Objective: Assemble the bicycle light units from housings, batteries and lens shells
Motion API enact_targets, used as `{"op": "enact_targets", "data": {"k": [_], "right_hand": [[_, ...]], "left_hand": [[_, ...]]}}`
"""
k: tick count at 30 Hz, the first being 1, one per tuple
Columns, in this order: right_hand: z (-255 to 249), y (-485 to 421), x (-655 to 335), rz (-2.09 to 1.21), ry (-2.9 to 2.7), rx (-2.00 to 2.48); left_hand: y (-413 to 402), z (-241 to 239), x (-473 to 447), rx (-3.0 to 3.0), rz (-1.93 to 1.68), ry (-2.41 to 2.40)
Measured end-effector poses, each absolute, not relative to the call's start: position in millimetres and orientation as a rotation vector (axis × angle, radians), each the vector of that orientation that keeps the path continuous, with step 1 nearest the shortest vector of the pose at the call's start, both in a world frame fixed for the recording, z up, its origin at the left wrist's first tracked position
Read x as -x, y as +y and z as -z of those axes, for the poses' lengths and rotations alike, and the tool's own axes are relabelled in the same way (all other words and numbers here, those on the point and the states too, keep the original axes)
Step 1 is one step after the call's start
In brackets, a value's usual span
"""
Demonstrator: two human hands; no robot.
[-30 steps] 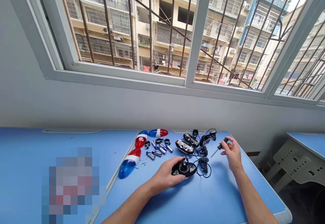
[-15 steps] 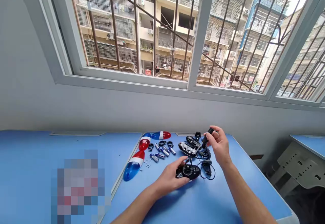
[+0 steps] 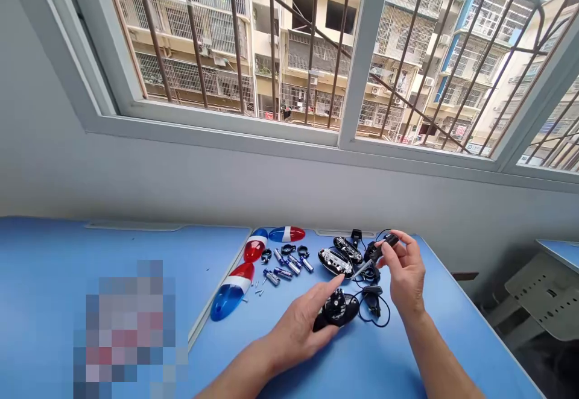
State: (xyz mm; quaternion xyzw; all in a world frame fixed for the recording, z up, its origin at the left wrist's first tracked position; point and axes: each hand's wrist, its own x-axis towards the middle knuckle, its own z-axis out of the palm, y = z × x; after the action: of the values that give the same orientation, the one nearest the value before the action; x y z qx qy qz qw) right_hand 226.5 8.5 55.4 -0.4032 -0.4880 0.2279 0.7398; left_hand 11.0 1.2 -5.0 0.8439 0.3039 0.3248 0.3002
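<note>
My left hand (image 3: 296, 320) is closed around the side of a black oval light housing (image 3: 348, 311), which has a round mount on top. To its upper right, my right hand (image 3: 407, 275) grips a screwdriver (image 3: 384, 247) by its black handle. The metal shaft slants down and left toward the housing, with its tip apart from the mount. Just beyond lie two open oval housings (image 3: 335, 262) with bright insides. Black switch pieces on thin cables (image 3: 373, 302) rest between and beside my hands.
Three red, white and blue covers (image 3: 233, 290) lie to the left. Near them are several batteries (image 3: 289, 264), black ring clamps (image 3: 288, 249) and small screws (image 3: 259, 292). A wall and a barred window stand behind the blue table (image 3: 362, 363). One patch at left is blurred.
The screwdriver has swung round so its shaft now points down toward the housing. My right hand has shifted slightly right; the mount on the held housing has turned. The view has tilted slightly.
</note>
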Motion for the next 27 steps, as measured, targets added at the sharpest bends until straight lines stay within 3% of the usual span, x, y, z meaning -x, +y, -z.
{"op": "enact_targets", "data": {"k": [27], "right_hand": [[-52.7, -2.4, -212.4, -0.612, -1.246, 0.849]], "left_hand": [[0.4, 1.8, -12.1, -2.244, -0.906, 0.751]]}}
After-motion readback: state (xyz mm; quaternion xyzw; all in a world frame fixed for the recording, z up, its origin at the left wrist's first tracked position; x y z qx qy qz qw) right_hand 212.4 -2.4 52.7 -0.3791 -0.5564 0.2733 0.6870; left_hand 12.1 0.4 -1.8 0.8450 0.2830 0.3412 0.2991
